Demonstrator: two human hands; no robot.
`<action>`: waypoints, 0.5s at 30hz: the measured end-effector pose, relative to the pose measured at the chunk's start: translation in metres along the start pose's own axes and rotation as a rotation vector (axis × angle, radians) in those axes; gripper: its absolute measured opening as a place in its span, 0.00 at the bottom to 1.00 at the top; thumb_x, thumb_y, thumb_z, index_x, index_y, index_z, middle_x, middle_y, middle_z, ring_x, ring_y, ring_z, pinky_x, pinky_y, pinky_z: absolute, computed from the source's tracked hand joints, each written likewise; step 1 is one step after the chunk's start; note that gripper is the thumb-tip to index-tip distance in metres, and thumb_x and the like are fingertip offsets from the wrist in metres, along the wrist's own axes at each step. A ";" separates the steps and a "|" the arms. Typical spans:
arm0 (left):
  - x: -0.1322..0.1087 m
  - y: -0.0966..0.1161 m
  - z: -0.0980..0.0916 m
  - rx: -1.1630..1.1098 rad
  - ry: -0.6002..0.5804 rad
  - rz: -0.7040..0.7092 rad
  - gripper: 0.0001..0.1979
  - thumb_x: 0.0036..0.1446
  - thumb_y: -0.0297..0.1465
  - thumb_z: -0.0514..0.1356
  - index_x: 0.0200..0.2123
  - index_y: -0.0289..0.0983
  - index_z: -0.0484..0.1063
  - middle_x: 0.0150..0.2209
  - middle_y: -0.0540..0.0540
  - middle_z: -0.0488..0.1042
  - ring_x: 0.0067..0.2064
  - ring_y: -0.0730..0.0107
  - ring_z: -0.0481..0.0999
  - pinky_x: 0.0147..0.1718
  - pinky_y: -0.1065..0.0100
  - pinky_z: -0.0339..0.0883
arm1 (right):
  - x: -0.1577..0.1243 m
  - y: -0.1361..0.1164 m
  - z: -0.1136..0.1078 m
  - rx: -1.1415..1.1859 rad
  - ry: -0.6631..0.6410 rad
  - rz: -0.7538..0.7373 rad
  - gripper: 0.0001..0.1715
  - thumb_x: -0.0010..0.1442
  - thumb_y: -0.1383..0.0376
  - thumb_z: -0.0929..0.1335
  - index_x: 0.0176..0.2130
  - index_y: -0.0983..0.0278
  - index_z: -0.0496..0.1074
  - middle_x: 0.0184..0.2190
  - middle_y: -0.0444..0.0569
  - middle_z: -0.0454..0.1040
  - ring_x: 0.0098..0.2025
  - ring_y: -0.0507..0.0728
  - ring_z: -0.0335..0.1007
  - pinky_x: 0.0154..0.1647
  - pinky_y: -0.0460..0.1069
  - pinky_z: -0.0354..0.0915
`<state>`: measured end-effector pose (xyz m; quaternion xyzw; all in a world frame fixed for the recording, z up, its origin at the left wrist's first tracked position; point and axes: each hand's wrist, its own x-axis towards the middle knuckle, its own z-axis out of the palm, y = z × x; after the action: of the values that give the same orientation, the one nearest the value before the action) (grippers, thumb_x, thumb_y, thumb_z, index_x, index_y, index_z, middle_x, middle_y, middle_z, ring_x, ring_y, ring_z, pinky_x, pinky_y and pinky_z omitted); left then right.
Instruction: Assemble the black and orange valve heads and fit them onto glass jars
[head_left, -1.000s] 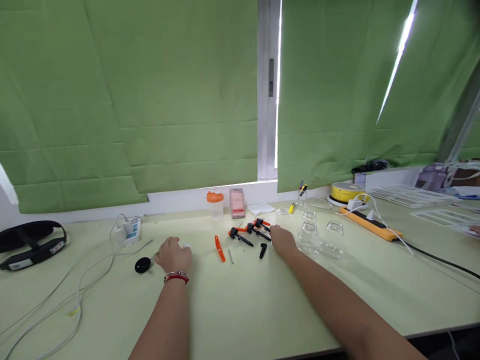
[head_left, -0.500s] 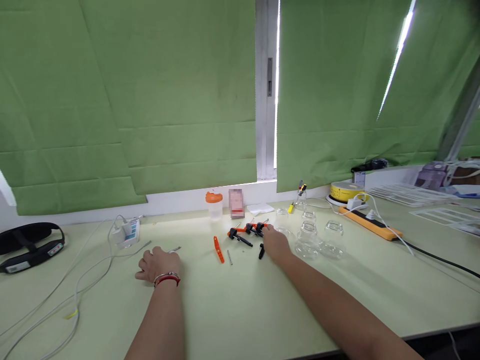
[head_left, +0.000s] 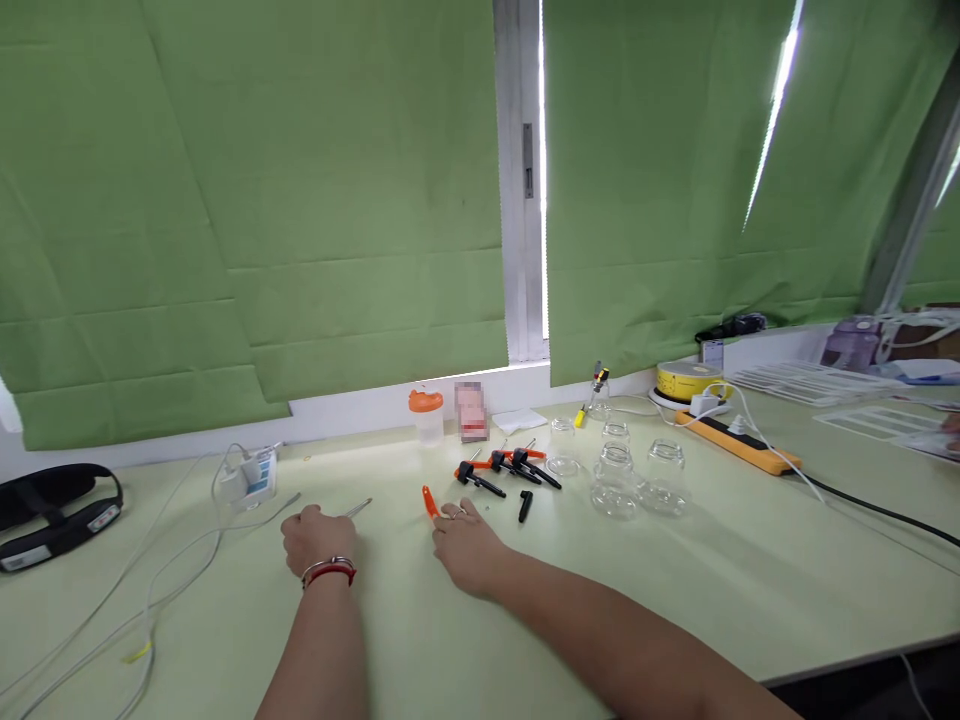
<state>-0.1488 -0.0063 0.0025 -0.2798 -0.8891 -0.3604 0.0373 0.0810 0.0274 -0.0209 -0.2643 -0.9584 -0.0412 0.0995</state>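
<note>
My left hand (head_left: 319,540) rests on the table at the left, its fingers closed around a thin metal shaft like a screwdriver's (head_left: 360,507) that points away to the right. My right hand (head_left: 469,548) lies low over the table, fingers bent down and together beside an orange plastic strip (head_left: 429,500), whose near end it hides. What is under its fingertips is hidden. Behind it lie several orange-and-black assemblies with metal pins (head_left: 525,460), side by side. A short black plastic piece (head_left: 526,506) lies to the right of this hand.
Several clear glass vessels (head_left: 616,485) stand right of the parts. Behind are an orange-lidded cup (head_left: 426,403) and a yellow-handled tool (head_left: 580,416). An orange power strip (head_left: 735,442) lies further right. White cables (head_left: 187,545) and a black headset (head_left: 60,520) lie left. Another person's hand (head_left: 952,430) shows at the right edge.
My right hand has moved left and nearer, from the orange-and-black assemblies to the orange strip. It now covers where a small metal pin lay. My left hand still grips the metal shaft.
</note>
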 end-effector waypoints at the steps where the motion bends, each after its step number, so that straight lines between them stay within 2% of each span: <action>1: 0.001 0.000 0.001 -0.005 -0.018 0.005 0.27 0.43 0.30 0.57 0.50 0.32 0.71 0.56 0.29 0.63 0.49 0.39 0.71 0.43 0.49 0.67 | -0.003 -0.002 -0.002 -0.022 -0.018 -0.032 0.11 0.57 0.71 0.64 0.39 0.71 0.73 0.42 0.59 0.75 0.52 0.64 0.64 0.55 0.61 0.53; 4: 0.003 0.000 0.004 -0.021 -0.061 0.018 0.26 0.42 0.31 0.58 0.49 0.32 0.72 0.57 0.30 0.63 0.45 0.40 0.74 0.41 0.49 0.69 | -0.016 -0.011 -0.010 -0.047 -0.048 -0.112 0.12 0.48 0.74 0.67 0.36 0.69 0.73 0.36 0.55 0.75 0.41 0.60 0.68 0.49 0.56 0.58; 8: 0.005 0.000 0.011 -0.057 -0.095 0.040 0.26 0.42 0.32 0.58 0.48 0.33 0.72 0.54 0.31 0.67 0.39 0.46 0.77 0.38 0.53 0.70 | -0.036 -0.018 -0.017 -0.016 -0.066 -0.133 0.11 0.45 0.74 0.67 0.33 0.67 0.72 0.33 0.51 0.74 0.33 0.57 0.68 0.39 0.53 0.60; 12: 0.009 -0.002 0.021 -0.085 -0.137 0.063 0.22 0.42 0.34 0.59 0.43 0.34 0.74 0.41 0.34 0.76 0.36 0.47 0.77 0.33 0.57 0.70 | -0.058 -0.011 -0.020 0.197 -0.114 -0.046 0.13 0.47 0.75 0.65 0.35 0.65 0.71 0.38 0.50 0.72 0.35 0.56 0.68 0.34 0.48 0.59; 15: 0.013 -0.004 0.029 -0.101 -0.165 0.114 0.20 0.40 0.34 0.59 0.39 0.34 0.75 0.36 0.33 0.78 0.34 0.46 0.78 0.31 0.57 0.69 | -0.072 0.001 -0.019 0.469 -0.031 0.086 0.18 0.47 0.76 0.64 0.38 0.63 0.71 0.43 0.49 0.71 0.39 0.55 0.68 0.34 0.46 0.60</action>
<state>-0.1578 0.0162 -0.0182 -0.3603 -0.8523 -0.3780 -0.0296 0.1452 -0.0104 -0.0175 -0.2750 -0.9311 0.1909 0.1451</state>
